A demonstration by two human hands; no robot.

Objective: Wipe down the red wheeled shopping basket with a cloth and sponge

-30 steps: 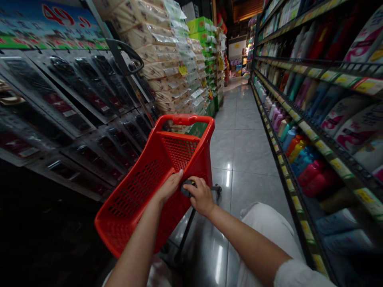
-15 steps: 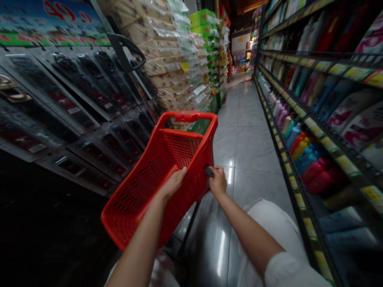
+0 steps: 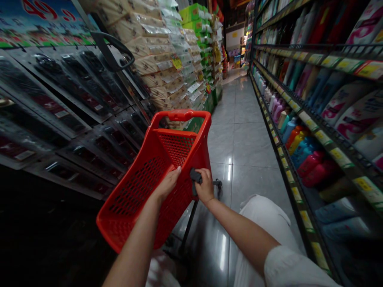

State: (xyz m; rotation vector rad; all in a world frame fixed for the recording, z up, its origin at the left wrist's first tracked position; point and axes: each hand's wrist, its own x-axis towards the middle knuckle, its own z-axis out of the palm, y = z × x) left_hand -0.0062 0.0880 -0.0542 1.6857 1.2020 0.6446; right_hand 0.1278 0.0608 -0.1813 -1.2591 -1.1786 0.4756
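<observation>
A red plastic shopping cart basket (image 3: 131, 191) with perforated walls stands tilted on a dark metal frame in front of me. My left hand (image 3: 169, 182) is closed over its near upper rim, thumb on top, fingers partly hidden against the wall. My right hand (image 3: 205, 185) pinches a small dark grey plastic piece (image 3: 196, 176) against the outer side of the basket, close to the handle end. Whether that piece is fixed to the basket I cannot tell. At the far end is the basket's red handle bar (image 3: 179, 115).
Packaged belts (image 3: 56, 87) hang on the left. Behind the basket rise stacks of packaged goods (image 3: 149, 52) and green packs (image 3: 194, 20). Shelves of bottles (image 3: 299, 147) line the right side. A grey tiled floor (image 3: 239, 139) runs between, and a caster (image 3: 220, 183) shows beside the basket.
My right hand and the dark piece have shifted left along the basket's side, uncovering a caster. The whole view has slid slightly left; my left hand keeps its hold on the rim.
</observation>
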